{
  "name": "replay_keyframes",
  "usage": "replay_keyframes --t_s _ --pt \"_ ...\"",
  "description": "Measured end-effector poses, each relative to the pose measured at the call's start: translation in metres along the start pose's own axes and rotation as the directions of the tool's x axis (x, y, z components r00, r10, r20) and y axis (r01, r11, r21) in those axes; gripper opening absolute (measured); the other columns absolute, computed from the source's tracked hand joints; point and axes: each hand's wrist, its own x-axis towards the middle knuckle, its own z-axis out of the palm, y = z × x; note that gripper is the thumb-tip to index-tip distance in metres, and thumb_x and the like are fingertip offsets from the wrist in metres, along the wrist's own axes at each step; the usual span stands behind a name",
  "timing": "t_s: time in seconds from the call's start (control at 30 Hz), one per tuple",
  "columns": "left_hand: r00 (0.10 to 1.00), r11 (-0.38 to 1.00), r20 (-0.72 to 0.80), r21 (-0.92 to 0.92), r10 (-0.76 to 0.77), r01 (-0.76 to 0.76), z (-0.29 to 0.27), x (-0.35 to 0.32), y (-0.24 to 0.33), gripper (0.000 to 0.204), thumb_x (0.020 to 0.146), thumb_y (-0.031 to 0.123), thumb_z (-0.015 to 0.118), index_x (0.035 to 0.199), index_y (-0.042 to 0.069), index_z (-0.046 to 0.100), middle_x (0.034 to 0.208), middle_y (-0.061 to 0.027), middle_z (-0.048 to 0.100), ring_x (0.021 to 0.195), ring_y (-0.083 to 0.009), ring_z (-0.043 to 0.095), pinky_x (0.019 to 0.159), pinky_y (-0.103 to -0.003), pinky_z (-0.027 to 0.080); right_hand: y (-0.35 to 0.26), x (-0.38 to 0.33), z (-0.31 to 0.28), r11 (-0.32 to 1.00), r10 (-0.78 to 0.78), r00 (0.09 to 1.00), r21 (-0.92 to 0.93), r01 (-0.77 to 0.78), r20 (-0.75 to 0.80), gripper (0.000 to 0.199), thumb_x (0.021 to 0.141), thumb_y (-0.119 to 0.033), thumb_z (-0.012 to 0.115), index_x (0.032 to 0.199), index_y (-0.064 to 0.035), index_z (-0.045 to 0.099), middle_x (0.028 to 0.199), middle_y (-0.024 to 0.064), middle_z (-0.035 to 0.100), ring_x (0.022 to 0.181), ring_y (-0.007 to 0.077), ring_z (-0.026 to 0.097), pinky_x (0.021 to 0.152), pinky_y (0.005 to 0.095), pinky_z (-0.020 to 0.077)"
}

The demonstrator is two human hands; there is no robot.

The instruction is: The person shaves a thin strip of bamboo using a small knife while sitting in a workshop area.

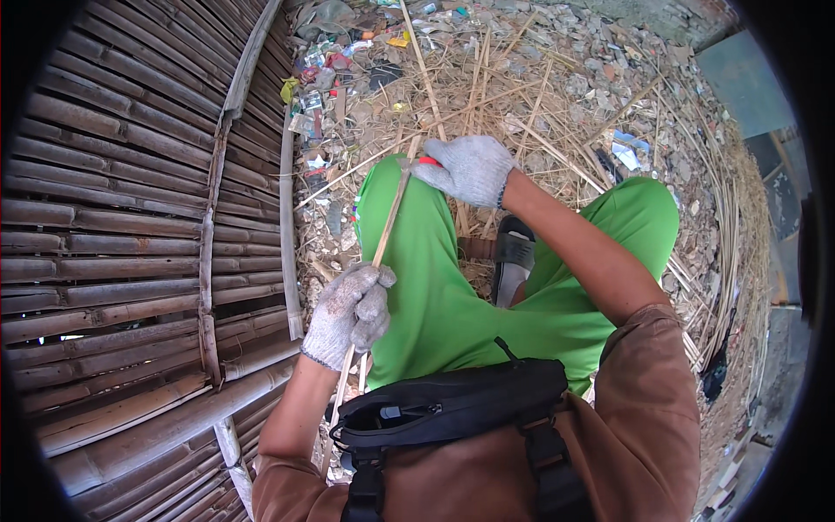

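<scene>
1. Left hand (350, 315), lower centre-left, has its grip clenched round a thin bamboo strip (388, 224)
2. The strip runs diagonally up over the green-trousered lap; likely light, springy, splintery, best held near both ends
3. Right hand (468, 168), upper centre, grasps a red-handled tool (428, 161) at the strip's top
</scene>
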Motion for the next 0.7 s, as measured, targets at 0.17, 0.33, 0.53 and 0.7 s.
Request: replay_keyframes --t_s 0.17,0.33,0.53,0.7 --pt "0.997 0.990 -0.054 0.131 0.053 -0.046 0.011 -0.046 0.000 0.029 0.110 0.023 0.059 0.107 -0.005 0.064 0.056 -0.0008 0.050 0.032 -0.0127 0.040 0.033 -0.028 0.033 0.091 0.017 -0.011 0.953 0.301 0.939 0.034 -0.300 -0.165 0.067 0.108 -0.067 0.040 0.110 -0.0066 0.067 0.101 0.0256 0.077 0.097 0.0458 0.074 0.086 0.0575 0.0577" --pt "0.978 0.962 -0.159 0.257 0.138 -0.094 -0.006 -0.028 -0.005 0.028 0.111 0.023 0.057 0.109 -0.004 0.065 0.060 -0.0015 0.052 0.035 -0.0118 0.040 0.034 -0.028 0.033 0.068 0.005 -0.001 0.962 0.271 0.925 0.062 -0.264 -0.267 0.065 0.109 -0.065 0.041 0.114 -0.0060 0.066 0.100 0.0263 0.076 0.098 0.0463 0.074 0.086 0.0575 0.0571" --pt "0.984 0.902 -0.141 0.431 0.106 -0.036 0.008 -0.005 -0.006 0.028 0.108 0.025 0.060 0.107 -0.003 0.066 0.059 -0.0007 0.052 0.035 -0.0126 0.041 0.035 -0.029 0.033 0.003 -0.017 0.009 0.994 0.003 0.996 0.105 0.006 -0.085 0.059 0.109 -0.064 0.042 0.108 -0.0080 0.062 0.092 0.0244 0.075 0.088 0.0467 0.074 0.078 0.0598 0.0569" --pt "0.999 0.973 -0.046 0.230 0.027 -0.015 0.000 0.002 -0.011 0.029 0.112 0.025 0.056 0.109 -0.002 0.064 0.061 0.0001 0.053 0.036 -0.0114 0.041 0.034 -0.028 0.034 0.002 -0.018 0.008 0.994 -0.020 0.996 0.101 0.029 -0.089 0.061 0.108 -0.065 0.042 0.103 -0.0080 0.063 0.095 0.0227 0.076 0.088 0.0457 0.075 0.078 0.0589 0.0581"
